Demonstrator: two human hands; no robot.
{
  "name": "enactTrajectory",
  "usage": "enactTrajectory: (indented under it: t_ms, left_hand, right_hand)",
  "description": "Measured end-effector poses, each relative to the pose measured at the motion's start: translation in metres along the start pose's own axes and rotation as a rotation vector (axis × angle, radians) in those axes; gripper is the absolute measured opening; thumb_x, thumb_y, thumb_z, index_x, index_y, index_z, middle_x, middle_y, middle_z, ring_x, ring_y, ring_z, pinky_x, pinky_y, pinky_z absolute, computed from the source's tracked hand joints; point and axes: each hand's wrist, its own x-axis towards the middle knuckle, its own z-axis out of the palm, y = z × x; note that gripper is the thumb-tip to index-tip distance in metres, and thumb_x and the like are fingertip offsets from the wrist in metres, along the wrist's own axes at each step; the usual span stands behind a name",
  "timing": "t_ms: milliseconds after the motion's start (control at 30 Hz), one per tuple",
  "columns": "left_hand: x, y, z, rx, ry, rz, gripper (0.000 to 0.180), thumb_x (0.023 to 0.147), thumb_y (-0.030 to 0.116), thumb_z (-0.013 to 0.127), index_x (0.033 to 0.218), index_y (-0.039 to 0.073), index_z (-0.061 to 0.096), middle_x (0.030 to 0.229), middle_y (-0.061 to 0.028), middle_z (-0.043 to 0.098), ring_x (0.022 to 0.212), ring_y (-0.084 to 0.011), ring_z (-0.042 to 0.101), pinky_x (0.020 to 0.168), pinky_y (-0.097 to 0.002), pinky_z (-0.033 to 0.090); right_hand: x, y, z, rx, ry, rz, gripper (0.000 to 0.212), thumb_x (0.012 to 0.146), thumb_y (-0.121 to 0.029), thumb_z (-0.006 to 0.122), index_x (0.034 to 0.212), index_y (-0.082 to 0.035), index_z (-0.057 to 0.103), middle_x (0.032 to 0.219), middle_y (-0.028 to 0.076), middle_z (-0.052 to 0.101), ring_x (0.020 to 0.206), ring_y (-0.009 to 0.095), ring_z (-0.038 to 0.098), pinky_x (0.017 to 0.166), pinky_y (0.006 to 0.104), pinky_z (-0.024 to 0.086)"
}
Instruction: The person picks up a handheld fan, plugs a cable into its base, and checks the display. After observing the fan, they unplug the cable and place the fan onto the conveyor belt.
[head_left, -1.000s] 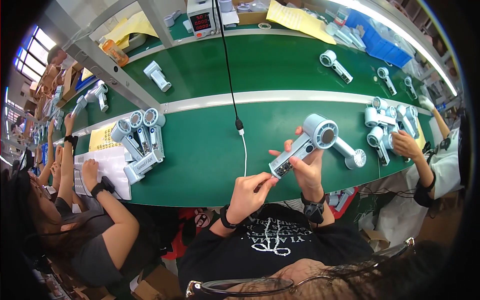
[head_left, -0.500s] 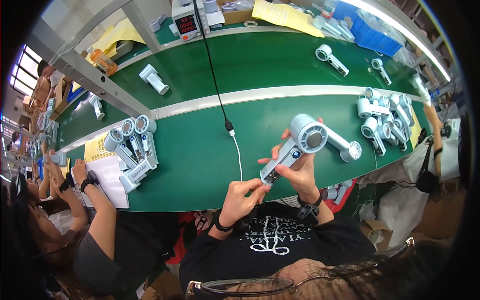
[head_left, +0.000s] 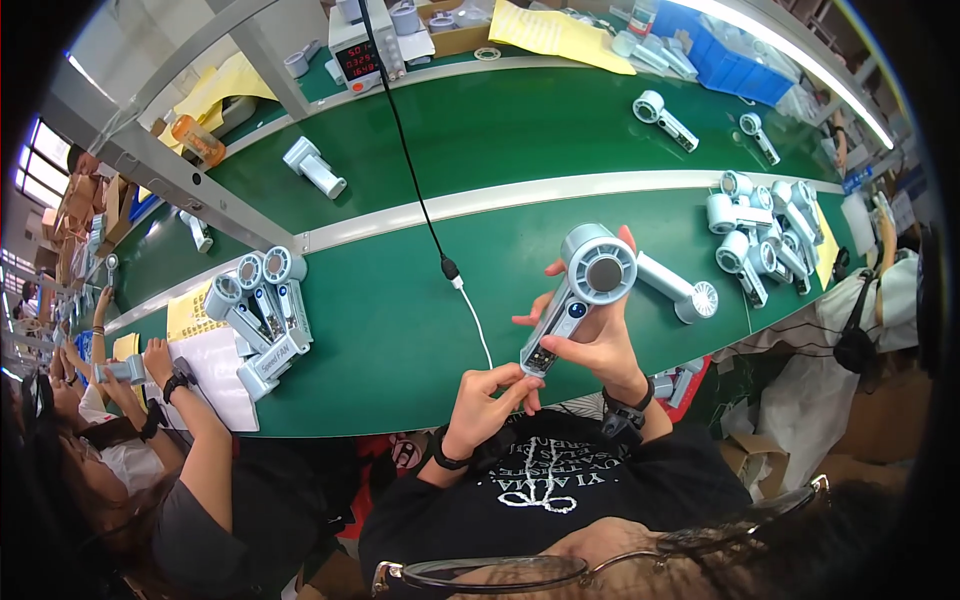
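A pale blue-grey handheld fan [head_left: 598, 268] is gripped in my right hand [head_left: 600, 345], its round head up and its handle slanting down to the left. Part of the handle stands uncovered, showing a circuit board. My left hand [head_left: 488, 405] pinches at the handle's lower end, where a white cable [head_left: 474, 318] runs into the fingers; its plug is hidden by them. The cable joins a black cord [head_left: 420, 190] hanging from above. Just right of the held fan, another fan [head_left: 690, 298] lies on the green table [head_left: 400, 340].
Several fans [head_left: 765, 235] lie piled at the right, and more fans [head_left: 262, 300] by a white paper [head_left: 215, 380] at the left. Behind run a metal rail [head_left: 480, 200] and a green surface with a power supply [head_left: 358, 55] and blue bin [head_left: 735, 60]. A co-worker [head_left: 200, 480] sits left.
The held fan has turned more upright, its head shifting left and its face turning toward me. The power supply's red digits have changed. The co-worker's hands at the left have moved.
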Motion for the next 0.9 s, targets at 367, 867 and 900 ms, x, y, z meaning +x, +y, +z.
enactTrajectory:
  t_ms: [367, 867, 900]
  left_hand:
    - [0.001, 0.004, 0.001, 0.149, 0.134, 0.109, 0.014, 0.091, 0.005, 0.060, 0.089, -0.005, 0.069, 0.071, -0.0079, 0.069, 0.062, -0.0117, 0.065, 0.052, -0.0198, 0.045]
    - [0.002, -0.001, 0.010, 0.519, 0.317, 0.340, 0.006, 0.084, -0.001, 0.065, 0.086, -0.005, 0.068, 0.072, -0.0097, 0.069, 0.059, -0.0146, 0.064, 0.055, -0.0249, 0.048]
    - [0.003, -0.002, 0.011, 0.520, 0.317, 0.342, 0.006, 0.084, -0.001, 0.065, 0.086, -0.005, 0.068, 0.072, -0.0097, 0.069, 0.059, -0.0146, 0.064, 0.055, -0.0249, 0.048]
  right_hand:
    - [0.005, 0.003, 0.001, -0.023, 0.050, 0.004, 0.122, 0.069, 0.015, 0.068, 0.147, -0.033, -0.012, 0.136, 0.009, 0.034, 0.114, 0.025, 0.051, 0.093, 0.0532, 0.050]
    - [0.003, -0.010, 0.021, -0.013, 0.187, 0.073, 0.090, 0.090, -0.007, 0.056, 0.149, -0.028, -0.010, 0.131, 0.017, 0.041, 0.107, 0.028, 0.056, 0.091, 0.0518, 0.051]
    - [0.003, -0.006, 0.023, -0.034, 0.215, 0.057, 0.089, 0.091, -0.004, 0.055, 0.149, -0.027, -0.009, 0.131, 0.017, 0.041, 0.107, 0.027, 0.056, 0.090, 0.0492, 0.052]
